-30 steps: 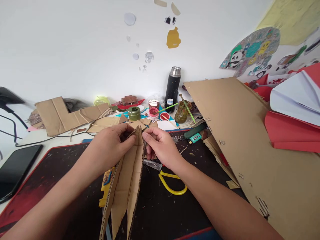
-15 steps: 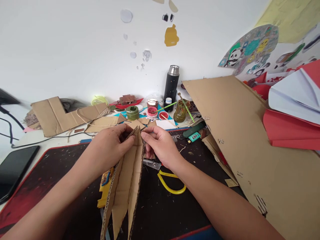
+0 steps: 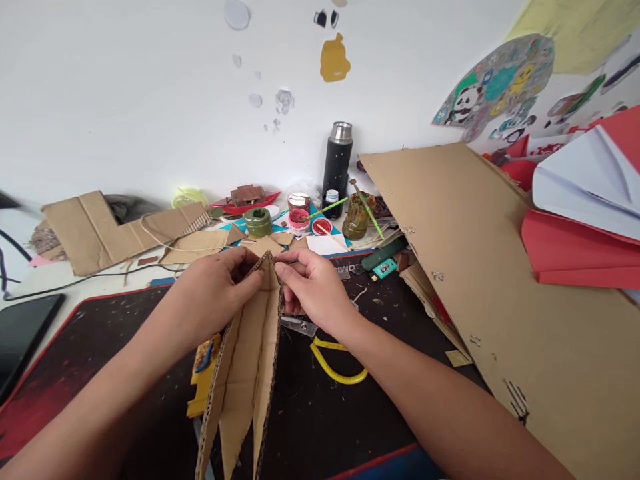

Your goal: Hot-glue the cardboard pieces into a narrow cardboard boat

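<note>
Cardboard (image 3: pixel 250 373), folded into long points, is held upright above the black mat (image 3: pixel 90 327); left hand (image 3: pixel 220 293) and right hand (image 3: pixel 313 290) each keep a grip pinched on its top tip; only the view has drifted since a second ago

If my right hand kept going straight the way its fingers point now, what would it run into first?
The folded cardboard piece: your right hand points left and pinches its upper tip. Just beyond is your left hand, gripping that tip from the other side, though depth is unclear.
</note>
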Demonstrator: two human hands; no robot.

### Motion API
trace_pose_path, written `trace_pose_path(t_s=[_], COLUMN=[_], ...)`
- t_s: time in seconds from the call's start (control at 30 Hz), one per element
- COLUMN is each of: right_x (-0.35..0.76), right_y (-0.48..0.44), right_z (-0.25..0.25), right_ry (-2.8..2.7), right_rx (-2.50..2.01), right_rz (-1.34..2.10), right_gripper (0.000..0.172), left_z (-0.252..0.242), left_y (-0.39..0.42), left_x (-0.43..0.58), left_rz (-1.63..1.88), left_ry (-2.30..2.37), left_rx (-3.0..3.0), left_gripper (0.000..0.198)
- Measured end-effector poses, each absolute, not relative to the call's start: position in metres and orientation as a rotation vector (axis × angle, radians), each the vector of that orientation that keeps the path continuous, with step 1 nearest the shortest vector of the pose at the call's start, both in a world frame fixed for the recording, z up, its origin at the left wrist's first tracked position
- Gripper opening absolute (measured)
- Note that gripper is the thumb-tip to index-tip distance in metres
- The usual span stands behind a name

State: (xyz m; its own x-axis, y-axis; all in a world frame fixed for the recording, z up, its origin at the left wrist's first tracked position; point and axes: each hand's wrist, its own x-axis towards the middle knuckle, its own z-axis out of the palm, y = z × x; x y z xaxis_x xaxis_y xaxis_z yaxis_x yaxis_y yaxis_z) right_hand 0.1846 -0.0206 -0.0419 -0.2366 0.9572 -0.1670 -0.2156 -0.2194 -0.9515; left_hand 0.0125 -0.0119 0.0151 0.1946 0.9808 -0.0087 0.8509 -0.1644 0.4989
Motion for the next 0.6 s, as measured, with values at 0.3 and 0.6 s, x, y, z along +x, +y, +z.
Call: trace_pose_path(t_s=[0.3,0.6], right_x=[0.1854,0.1852], right_y=[-0.0202,-0.0197], right_z=[-0.0438,-0.0454], right_ry=[-1.111,-1.138], right_rx=[-1.056,-1.061], right_rz=[1.601,1.577], right_gripper=[0.007,0.005], left_z=[0.0188,0.0177], left_y=[-0.015,-0.0143], left_x=[0.0157,0.0158], left_rz=[0.434,0.345], left_ry=[1.729,1.761], left_rx=[2.126,2.144], left_gripper=[0.031,0.045])
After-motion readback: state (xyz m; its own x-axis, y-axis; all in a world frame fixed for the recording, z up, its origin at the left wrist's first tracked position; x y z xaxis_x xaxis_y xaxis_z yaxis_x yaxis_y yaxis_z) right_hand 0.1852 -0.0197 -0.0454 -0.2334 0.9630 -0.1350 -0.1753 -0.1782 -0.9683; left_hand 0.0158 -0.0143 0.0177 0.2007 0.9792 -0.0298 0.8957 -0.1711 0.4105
